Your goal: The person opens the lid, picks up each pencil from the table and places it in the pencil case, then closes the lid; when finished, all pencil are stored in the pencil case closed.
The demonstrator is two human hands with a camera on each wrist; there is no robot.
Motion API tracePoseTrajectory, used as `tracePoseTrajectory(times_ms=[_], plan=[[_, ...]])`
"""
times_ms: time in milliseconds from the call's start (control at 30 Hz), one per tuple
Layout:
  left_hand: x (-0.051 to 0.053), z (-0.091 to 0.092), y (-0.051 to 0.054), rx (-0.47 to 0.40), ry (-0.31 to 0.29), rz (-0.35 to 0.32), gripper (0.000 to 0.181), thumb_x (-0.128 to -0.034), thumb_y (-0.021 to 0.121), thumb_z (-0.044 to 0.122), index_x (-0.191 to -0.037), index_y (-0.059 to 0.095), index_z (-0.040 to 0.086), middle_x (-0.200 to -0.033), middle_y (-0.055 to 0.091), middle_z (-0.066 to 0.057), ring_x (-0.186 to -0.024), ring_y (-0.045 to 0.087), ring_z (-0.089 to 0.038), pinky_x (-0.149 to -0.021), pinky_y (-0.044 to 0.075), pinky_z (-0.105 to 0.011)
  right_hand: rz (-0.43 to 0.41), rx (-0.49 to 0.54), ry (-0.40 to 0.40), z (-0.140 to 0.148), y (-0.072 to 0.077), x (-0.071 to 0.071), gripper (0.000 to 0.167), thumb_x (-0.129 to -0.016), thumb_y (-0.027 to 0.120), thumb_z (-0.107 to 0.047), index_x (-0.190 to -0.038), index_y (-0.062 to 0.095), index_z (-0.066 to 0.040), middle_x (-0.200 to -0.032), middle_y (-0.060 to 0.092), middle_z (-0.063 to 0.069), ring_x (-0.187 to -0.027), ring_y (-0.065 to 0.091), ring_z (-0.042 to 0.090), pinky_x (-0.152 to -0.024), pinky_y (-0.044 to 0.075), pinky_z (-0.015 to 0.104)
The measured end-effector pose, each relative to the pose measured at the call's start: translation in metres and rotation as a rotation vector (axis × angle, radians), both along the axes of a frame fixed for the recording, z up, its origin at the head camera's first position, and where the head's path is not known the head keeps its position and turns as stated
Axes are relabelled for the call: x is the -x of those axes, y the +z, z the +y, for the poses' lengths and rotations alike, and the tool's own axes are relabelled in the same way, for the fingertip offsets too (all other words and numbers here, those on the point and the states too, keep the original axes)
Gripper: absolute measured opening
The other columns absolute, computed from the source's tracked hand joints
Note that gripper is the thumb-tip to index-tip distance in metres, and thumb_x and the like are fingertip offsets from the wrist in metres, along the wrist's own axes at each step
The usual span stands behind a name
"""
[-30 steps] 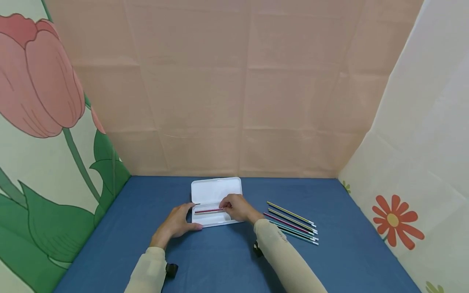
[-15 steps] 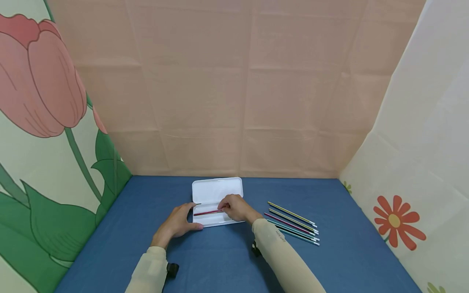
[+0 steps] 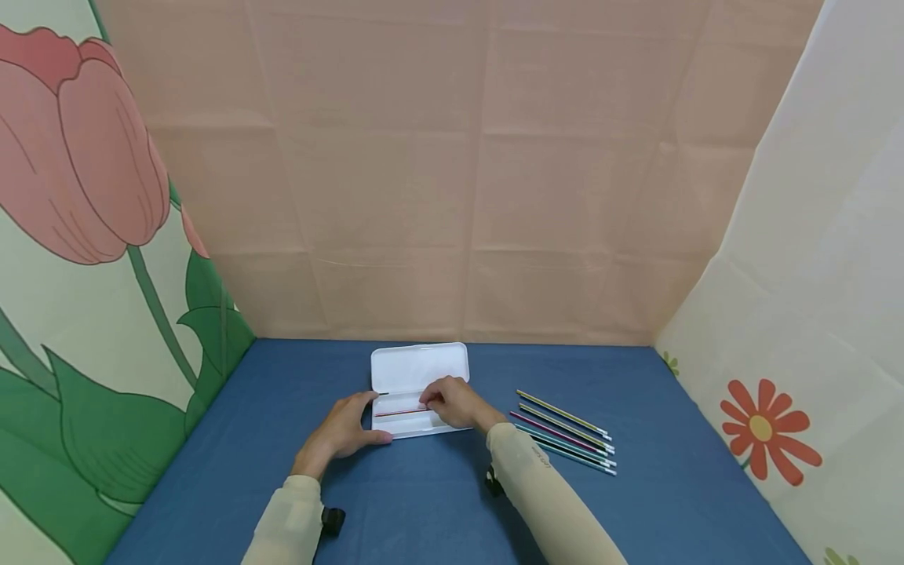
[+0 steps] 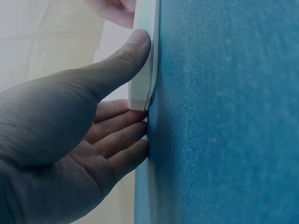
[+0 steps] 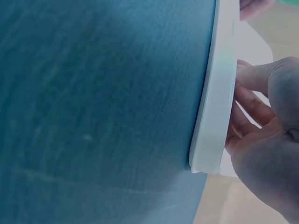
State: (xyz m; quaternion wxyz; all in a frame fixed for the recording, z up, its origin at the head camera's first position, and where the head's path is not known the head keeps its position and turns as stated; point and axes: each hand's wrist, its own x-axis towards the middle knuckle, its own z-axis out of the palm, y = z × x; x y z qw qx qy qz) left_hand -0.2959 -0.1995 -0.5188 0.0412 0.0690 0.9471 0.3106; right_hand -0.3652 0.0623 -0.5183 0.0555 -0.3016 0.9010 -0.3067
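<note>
A white pencil case (image 3: 410, 428) lies unfolded on the blue cloth, its lid (image 3: 420, 367) leaning back behind the tray. My left hand (image 3: 344, 426) holds the tray's left end, thumb on the front wall and fingers round towards the back; the left wrist view shows this thumb (image 4: 135, 49) on the case wall. A thin red pencil (image 3: 401, 413) lies lengthwise in the tray. Over its right end, my right hand (image 3: 455, 400) reaches in with curled fingers and pinches it. The right wrist view shows the hand behind the case wall (image 5: 216, 102), the pencil hidden.
Several pencils (image 3: 565, 430), yellow, dark red, teal and black, lie side by side on the cloth right of the case, close to the right forearm. A beige backdrop (image 3: 452, 196) rises behind the table, with flower-printed sheets at both sides.
The red pencil has come down slightly towards the front and deeper into the tray, with the right fingers still at its end. The left hand stays on the case.
</note>
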Motion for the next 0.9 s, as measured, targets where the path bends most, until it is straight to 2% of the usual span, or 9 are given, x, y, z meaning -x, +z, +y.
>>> tracePoseTrajectory(times_ms=[333,533,900], plan=[[0.000,0.000,0.000,0.003,0.004,-0.011,0.095,-0.0921,0.096,0.036,-0.165,0.050,-0.003,-0.172,0.050,-0.031,-0.160,0.047,-0.056,-0.129,0.041,-0.075,-0.039,0.013,0.002,0.009,0.000,-0.001,0.022,-0.110,0.071,-0.010,-0.129,0.083,-0.008,-0.119,0.083,0.006,-0.100,0.068,0.013,-0.102,0.065,0.037],[0.000,0.000,0.000,0.000,0.004,-0.006,0.096,-0.0918,0.097,0.036,-0.166,0.049,-0.003,-0.172,0.050,-0.031,-0.160,0.047,-0.056,-0.129,0.042,-0.075,-0.058,0.034,-0.010,0.015,0.000,-0.005,0.023,-0.111,0.071,-0.015,-0.132,0.081,-0.010,-0.123,0.082,0.007,-0.105,0.070,0.016,-0.105,0.066,0.042],[-0.001,0.000,0.001,-0.008,0.000,-0.004,0.098,-0.0909,0.097,0.037,-0.166,0.049,-0.003,-0.172,0.050,-0.032,-0.159,0.047,-0.056,-0.129,0.042,-0.075,-0.080,0.054,-0.037,0.024,0.003,-0.010,0.028,-0.109,0.072,-0.014,-0.137,0.078,-0.011,-0.131,0.079,0.010,-0.118,0.073,0.024,-0.111,0.064,0.050]])
